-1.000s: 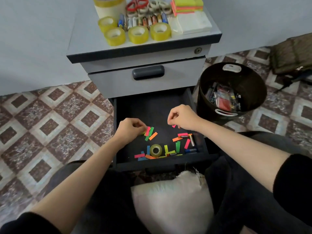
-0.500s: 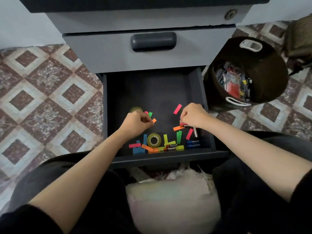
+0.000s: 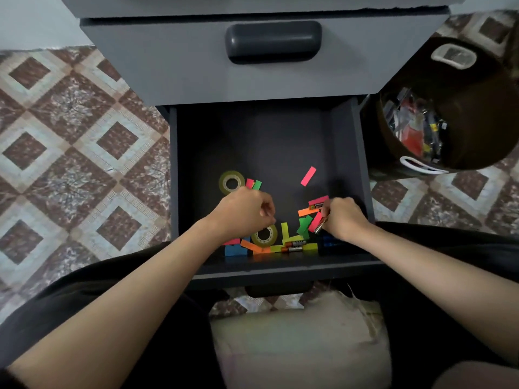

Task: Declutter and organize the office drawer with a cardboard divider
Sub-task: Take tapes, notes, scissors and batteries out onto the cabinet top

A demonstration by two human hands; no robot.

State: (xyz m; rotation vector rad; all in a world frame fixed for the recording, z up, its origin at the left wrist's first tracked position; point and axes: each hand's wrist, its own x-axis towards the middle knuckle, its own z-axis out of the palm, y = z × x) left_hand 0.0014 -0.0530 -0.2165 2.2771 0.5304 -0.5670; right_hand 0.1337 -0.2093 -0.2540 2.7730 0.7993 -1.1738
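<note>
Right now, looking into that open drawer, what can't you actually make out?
Head view only:
- Left hand: its back hides the curled fingers; whether they hold anything is unclear.
- Right hand: fingertips hidden the same way, among paper strips.
- Basket: contents dim, too small to name.
- Cabinet: top cut off by the upper edge.
- Batteries: labels too small.

Left hand (image 3: 244, 211) drawn nearer, uncovering tape roll (image 3: 231, 182); right hand (image 3: 341, 217) grips battery (image 3: 319, 228), now tilted
</note>
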